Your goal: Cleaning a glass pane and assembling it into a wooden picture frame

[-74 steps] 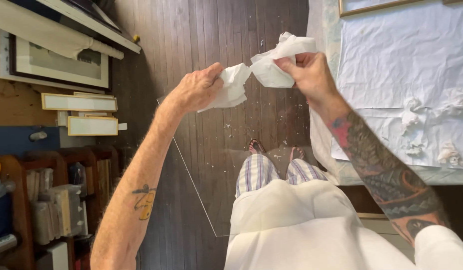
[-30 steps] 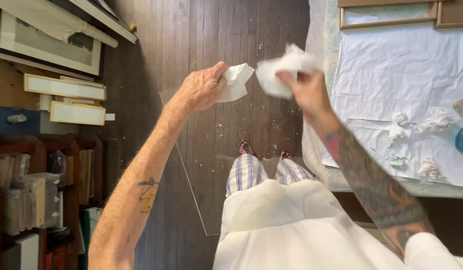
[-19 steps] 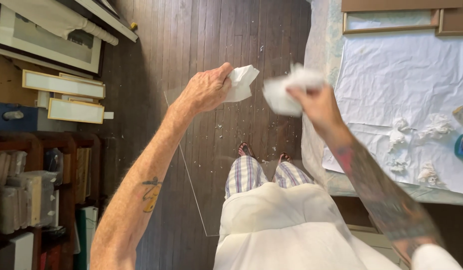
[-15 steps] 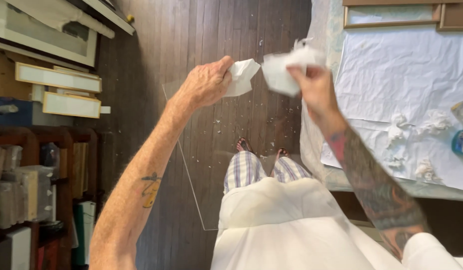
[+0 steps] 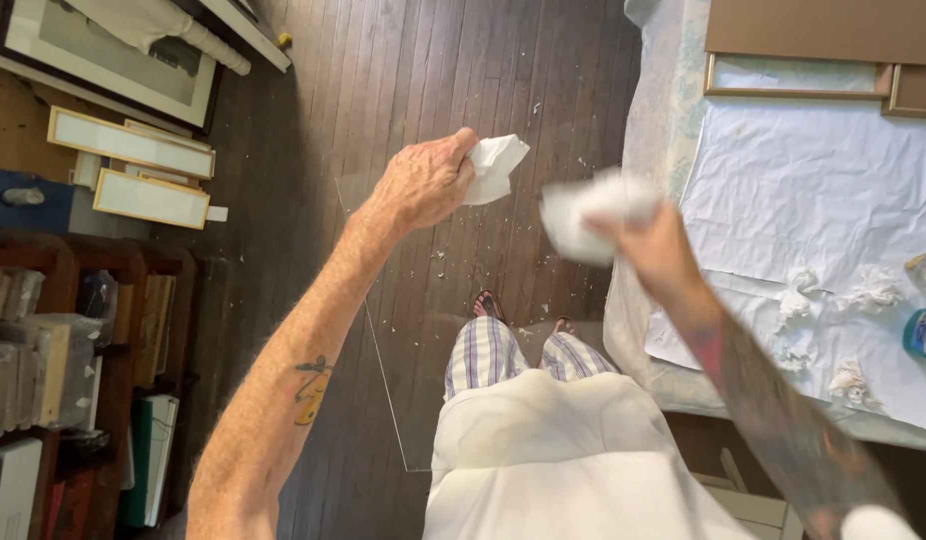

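- White tissue wad [image 5: 495,166] sits pinched in my left hand [image 5: 421,183], fingers curled tight around it, held up over the dark wooden floor [image 5: 403,70].
- My right hand [image 5: 651,248] is blurred; it closes on a second crumpled white wad [image 5: 581,218], held just to the right of the first, the two wads near but apart.
- Between my hands and the floor stands a clear glass pane [image 5: 403,330], its thin edges showing as pale lines running down toward my striped trouser legs; the left wad seems to grip its far edge, though I cannot tell for sure.
- To the right, the bench [image 5: 638,330] is covered with white paper [image 5: 813,200], with several used tissue wads [image 5: 798,295] scattered on it and a blue spray bottle [image 5: 925,330] at the right edge.
- Judging by those spent wads, wiping is well along; the pane is not yet laid down in either frame [image 5: 798,75] at the far side.
- Framed pictures lean at far left.
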